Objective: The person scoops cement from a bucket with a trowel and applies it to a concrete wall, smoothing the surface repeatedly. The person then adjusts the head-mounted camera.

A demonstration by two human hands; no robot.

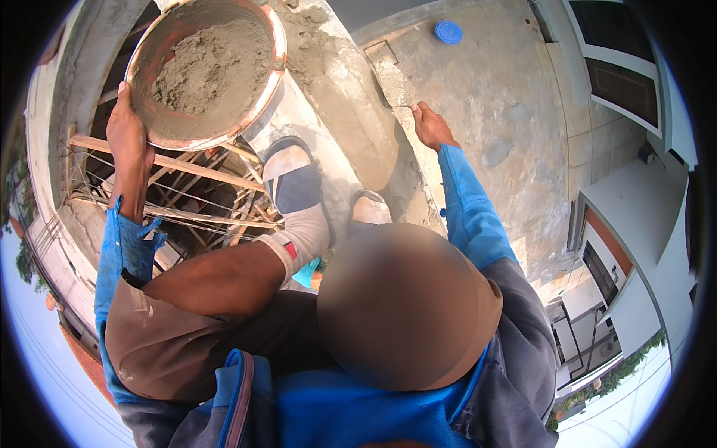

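Note:
A round basin (278, 45) with a reddish, mortar-smeared rim stands tilted at the upper left. Grey wet mortar (213, 71) is heaped inside it. My left hand (128, 138) grips the basin's left edge, thumb at the rim and fingers partly hidden beneath. Out to the right, my right hand (433, 127) is closed on what looks like a trowel (406, 106); its thin dark neck shows, while the blade blends into the mortar. That hand is over the edge of a wall top (336, 89) spread with smoothed, damp mortar.
My feet, in pale socks and dark sandals (295, 190), rest on the narrow ledge. To its left is a deep opening crossed by wooden battens (179, 168) and wires. A lower concrete surface (493, 82) lies to the right, with a blue round lid or tub (448, 32) on it.

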